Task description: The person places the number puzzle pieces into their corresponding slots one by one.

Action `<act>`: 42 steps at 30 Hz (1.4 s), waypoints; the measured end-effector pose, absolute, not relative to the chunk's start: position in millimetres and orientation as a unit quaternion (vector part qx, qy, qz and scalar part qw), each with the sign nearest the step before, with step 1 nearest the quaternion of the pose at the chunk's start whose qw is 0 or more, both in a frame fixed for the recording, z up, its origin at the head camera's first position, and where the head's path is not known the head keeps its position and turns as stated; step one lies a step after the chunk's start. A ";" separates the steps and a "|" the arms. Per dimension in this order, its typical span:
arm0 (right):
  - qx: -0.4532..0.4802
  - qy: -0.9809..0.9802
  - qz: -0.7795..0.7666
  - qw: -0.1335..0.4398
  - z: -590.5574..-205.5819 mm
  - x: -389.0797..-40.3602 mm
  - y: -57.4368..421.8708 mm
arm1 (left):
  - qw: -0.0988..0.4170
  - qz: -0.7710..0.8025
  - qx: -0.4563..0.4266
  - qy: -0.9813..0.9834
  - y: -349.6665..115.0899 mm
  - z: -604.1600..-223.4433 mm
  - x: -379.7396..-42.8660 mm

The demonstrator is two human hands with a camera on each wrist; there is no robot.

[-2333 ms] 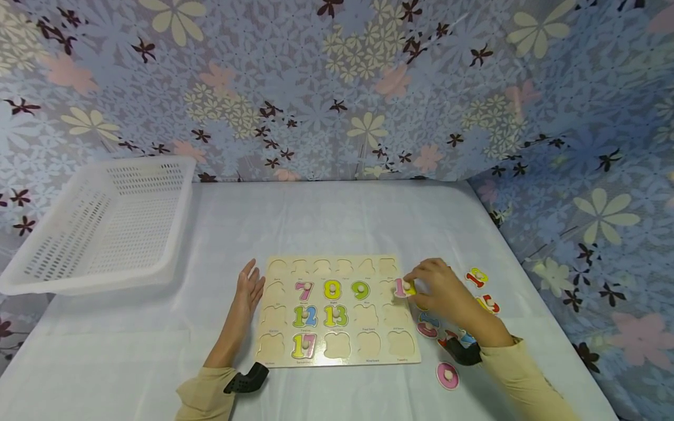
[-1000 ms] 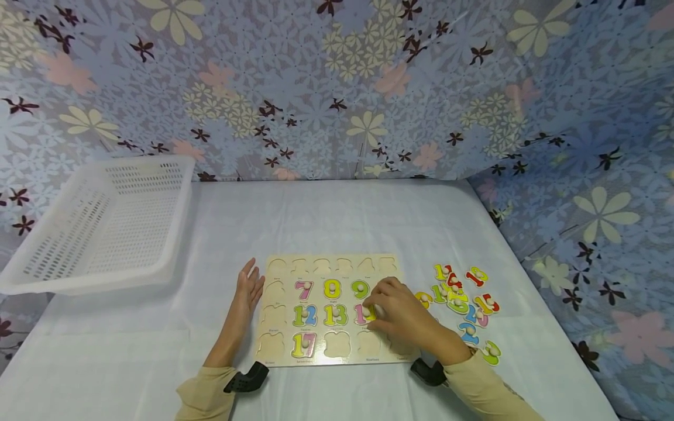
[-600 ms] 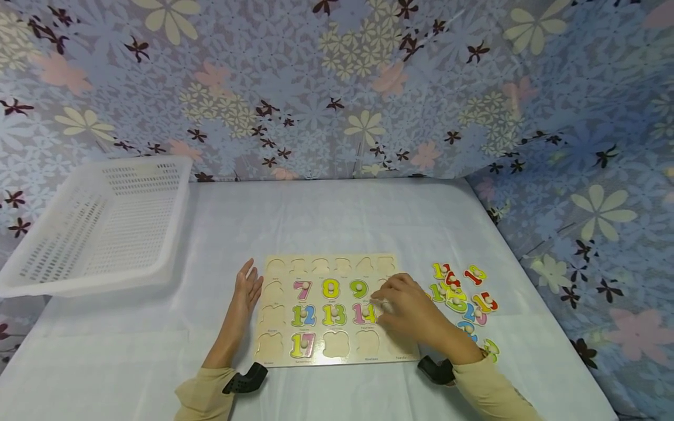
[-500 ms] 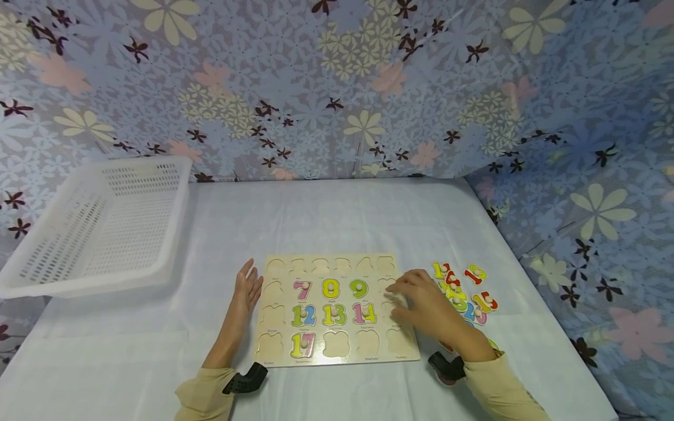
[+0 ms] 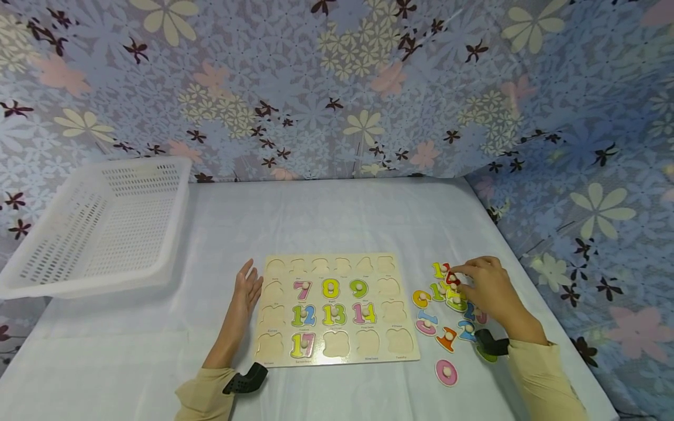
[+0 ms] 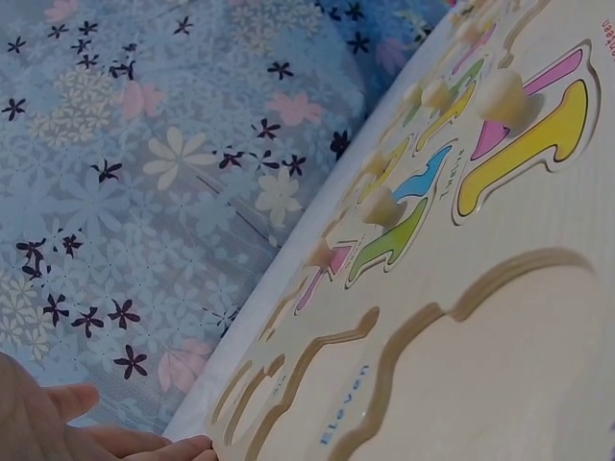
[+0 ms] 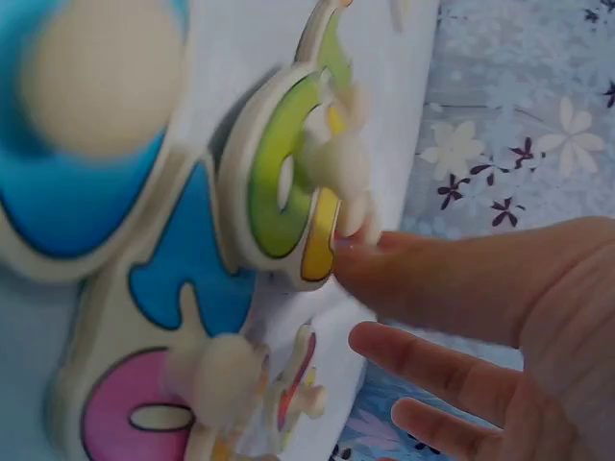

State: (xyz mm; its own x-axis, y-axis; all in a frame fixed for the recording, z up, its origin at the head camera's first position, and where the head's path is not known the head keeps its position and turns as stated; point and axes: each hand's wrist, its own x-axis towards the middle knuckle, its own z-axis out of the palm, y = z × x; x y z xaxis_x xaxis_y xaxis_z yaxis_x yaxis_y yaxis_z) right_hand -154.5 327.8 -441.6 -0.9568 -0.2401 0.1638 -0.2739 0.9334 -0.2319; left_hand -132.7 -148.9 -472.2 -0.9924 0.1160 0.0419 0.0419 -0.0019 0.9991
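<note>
A wooden number board (image 5: 319, 356) lies on the table with knobbed number pieces 7, 8, 9, 12, 13, 14 (image 5: 364, 314) and 17 in their recesses; its other recesses are bare. My left hand (image 5: 247, 289) rests beside the board's left edge with fingers extended, and nothing is in it. Over the loose pieces at right, my right hand (image 5: 487, 286) reaches with thumb and index finger apart around a red piece (image 5: 451, 278). The right wrist view shows the thumb (image 7: 423, 279) close to a green-and-yellow piece (image 7: 279, 182); contact there is unclear.
Several loose pieces overlap right of the board, among them a blue 2 (image 5: 466, 331), an orange-and-red 7 (image 5: 446, 339) and a pink 0 (image 5: 446, 373). A white plastic basket (image 5: 176, 234) stands at the left. Floral cloth (image 5: 316, 117) hangs behind the table.
The right hand brought the pink-and-yellow 14 to the board, set it into its recess and let go. It then moved right to the loose pieces. The left hand stayed in place.
</note>
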 end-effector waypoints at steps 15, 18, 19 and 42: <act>0.127 -0.981 0.149 0.004 -439.3 -173.1 335.1 | 0.028 0.702 0.046 0.710 -149.3 -473.3 -133.4; 0.124 -0.981 0.149 0.000 -439.3 -174.8 334.9 | 0.029 0.701 0.042 0.711 -149.5 -473.7 -133.7; 0.124 -0.981 0.148 0.002 -439.4 -175.2 335.1 | 0.029 0.701 0.043 0.711 -149.5 -473.8 -133.7; 0.143 -0.971 0.178 0.078 -444.6 -172.9 330.2 | 0.027 0.701 0.047 0.711 -150.9 -474.0 -133.8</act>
